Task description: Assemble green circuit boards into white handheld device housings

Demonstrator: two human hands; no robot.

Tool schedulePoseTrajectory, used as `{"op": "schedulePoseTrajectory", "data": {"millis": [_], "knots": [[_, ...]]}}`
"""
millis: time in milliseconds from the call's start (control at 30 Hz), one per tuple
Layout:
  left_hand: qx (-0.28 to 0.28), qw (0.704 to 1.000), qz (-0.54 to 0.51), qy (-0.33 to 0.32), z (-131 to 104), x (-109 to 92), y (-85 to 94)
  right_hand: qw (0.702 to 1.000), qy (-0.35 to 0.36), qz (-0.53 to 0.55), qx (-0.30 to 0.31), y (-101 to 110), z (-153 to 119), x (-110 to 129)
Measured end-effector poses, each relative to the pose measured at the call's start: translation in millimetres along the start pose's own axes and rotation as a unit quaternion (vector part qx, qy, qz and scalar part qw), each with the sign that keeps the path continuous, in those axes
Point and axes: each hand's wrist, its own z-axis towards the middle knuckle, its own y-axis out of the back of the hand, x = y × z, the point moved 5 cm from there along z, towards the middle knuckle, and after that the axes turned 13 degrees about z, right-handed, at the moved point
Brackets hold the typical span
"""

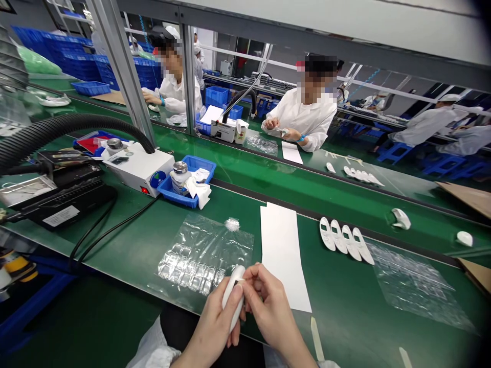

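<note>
A white, elongated, curved plastic housing (238,272) is wrapped in the fingers of my left hand (213,319), tilted upward above the bench's front edge. My right hand (270,304) is closed in a pinch against the housing's upper side. Whatever lies between those fingertips is too small to make out, though a thin pale edge shows there. Just beyond my hands lies a clear plastic sheet (209,240) with rows of shiny pockets. White paper (283,240) lies to its right. Farther right, several white oval shells (347,240) with openings stand in a row.
A blue tray (180,198) holds a metal-topped bottle (179,176) and white wipes. Left of it stands a white box (136,166) with a black hose (76,122). White parts (401,219) sit on the green conveyor (307,197). Across it, two people in white coats work.
</note>
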Motion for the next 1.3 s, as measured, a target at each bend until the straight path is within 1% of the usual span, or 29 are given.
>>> {"op": "schedulePoseTrajectory", "data": {"millis": [67, 133, 200, 333, 433, 500, 567, 700, 767, 800, 867, 933, 967, 1067, 1133, 1233, 1300], "knots": [[0.007, 1.000, -0.003, 0.000, 0.6, 1.6, 0.5, 0.997, -0.016, 0.073, -0.014, 1.9, 2.3, -5.1], [0.012, 1.000, -0.013, 0.000, -0.5, 1.5, 1.1, 0.994, 0.000, 0.104, -0.029, 3.4, 3.6, -4.6], [0.017, 1.000, -0.015, -0.007, -2.8, -1.0, 1.4, 0.994, 0.021, 0.101, -0.033, 3.2, 3.6, -1.3], [0.037, 0.998, 0.015, -0.040, -7.4, -9.4, 0.8, 0.997, 0.052, 0.053, 0.006, -2.2, 3.8, 2.3], [0.041, 0.998, 0.013, -0.040, -8.2, -10.8, 2.2, 0.997, 0.069, 0.044, -0.011, -0.7, 6.3, 0.2], [0.047, 0.998, -0.008, -0.034, -7.6, -9.3, 3.6, 0.996, 0.054, 0.070, -0.012, -0.2, 8.3, -2.2], [0.050, 0.998, -0.029, -0.026, -6.5, -6.7, 5.9, 0.994, 0.033, 0.100, 0.009, -1.3, 9.3, -2.4], [0.039, 0.996, -0.077, -0.020, -3.6, -3.1, 11.5, 0.979, 0.009, 0.178, 0.104, -6.7, 8.3, 2.6], [0.047, 0.994, -0.096, -0.016, -2.5, -2.2, 11.9, 0.968, 0.001, 0.214, 0.130, -8.5, 8.6, 2.9], [0.052, 0.994, -0.099, -0.016, -2.1, -1.8, 11.7, 0.965, -0.004, 0.227, 0.128, -8.8, 9.4, 1.8], [0.055, 0.994, -0.088, -0.019, -1.5, -1.0, 12.1, 0.966, -0.013, 0.236, 0.106, -9.4, 11.9, -1.5], [0.046, 0.996, -0.069, -0.026, -1.0, 0.3, 14.5, 0.969, -0.014, 0.231, 0.090, -10.9, 14.5, -3.1], [0.040, 0.997, -0.064, -0.027, -0.7, 1.2, 16.1, 0.969, -0.010, 0.227, 0.093, -12.0, 15.6, -2.5], [0.034, 0.997, -0.072, -0.014, 0.4, 3.6, 21.0, 0.964, -0.006, 0.229, 0.138, -15.9, 17.5, 1.9], [0.038, 0.996, -0.080, -0.002, 0.5, 2.6, 23.0, 0.958, -0.013, 0.241, 0.157, -16.7, 18.9, 4.4], [0.055, 0.997, -0.049, -0.001, -0.8, -3.4, 23.1, 0.958, -0.039, 0.243, 0.147, -19.3, 21.8, 2.4], [0.047, 0.999, -0.010, -0.006, -2.0, -6.6, 24.3, 0.964, -0.056, 0.231, 0.122, -22.8, 24.0, -2.5]]}}
